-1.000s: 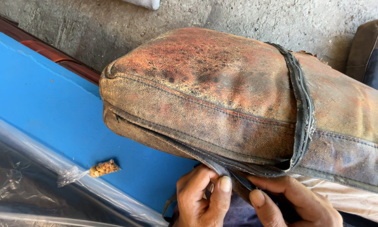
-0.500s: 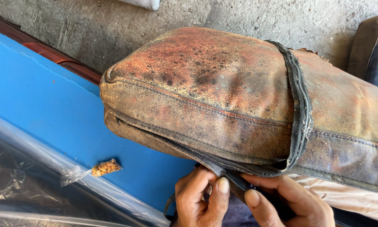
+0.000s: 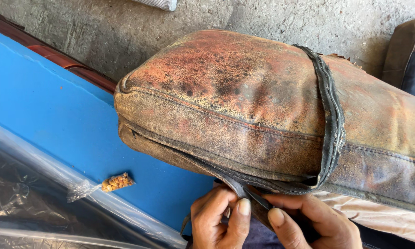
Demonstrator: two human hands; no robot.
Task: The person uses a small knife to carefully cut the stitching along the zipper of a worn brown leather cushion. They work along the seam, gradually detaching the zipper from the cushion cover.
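A worn, cracked brown leather cushion (image 3: 244, 106) lies across the middle of the head view. A loose dark zipper strip (image 3: 333, 124) runs over its top and down to its lower edge. My left hand (image 3: 219, 221) pinches the torn zipper end under the cushion's lower seam. My right hand (image 3: 311, 221) grips the same strip just to the right, thumb pressed on it. Both hands sit at the bottom edge of the frame, partly cut off.
A blue board (image 3: 55, 120) slopes at the left, with clear plastic sheeting (image 3: 36, 203) over dark material below it. A small plastic twist of orange-brown bits (image 3: 116, 182) lies on the board. Grey concrete floor (image 3: 124, 27) lies behind. Another brown cushion (image 3: 406, 55) shows at right.
My two hands have drawn closer together on the zipper strip under the cushion. The cushion has barely shifted.
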